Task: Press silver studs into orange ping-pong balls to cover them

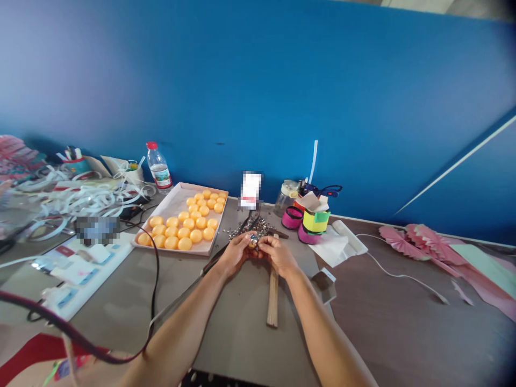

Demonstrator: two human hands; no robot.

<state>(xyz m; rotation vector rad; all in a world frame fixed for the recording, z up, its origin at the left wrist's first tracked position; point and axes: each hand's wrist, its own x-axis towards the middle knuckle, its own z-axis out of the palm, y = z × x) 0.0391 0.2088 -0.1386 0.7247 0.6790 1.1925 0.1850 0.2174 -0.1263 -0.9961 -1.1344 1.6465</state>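
Observation:
A small, shiny, silver rounded metal piece (253, 241) is held between my two hands, over the middle of the table. My left hand (235, 254) grips it from the left, its thumb along the top. From the right, my right hand (279, 255) pinches at it with thumb and fingers. Both hands hide its lower part. Just beyond the fingers lies a heap of small shiny metal bits (260, 224). A wooden handle (273, 303) lies on the table below my right hand, which covers part of it; a dark pointed head shows past the fingers.
Several glossy orange round pieces sit in a shallow white tray (163, 210) at left. Behind it stands a red-capped bottle (159, 167). A power strip (91, 274) and dark cable (156, 285) lie left. Right are a glass jar (287, 198), yellow-pink holder (314, 223) and pink folded paper (433, 244).

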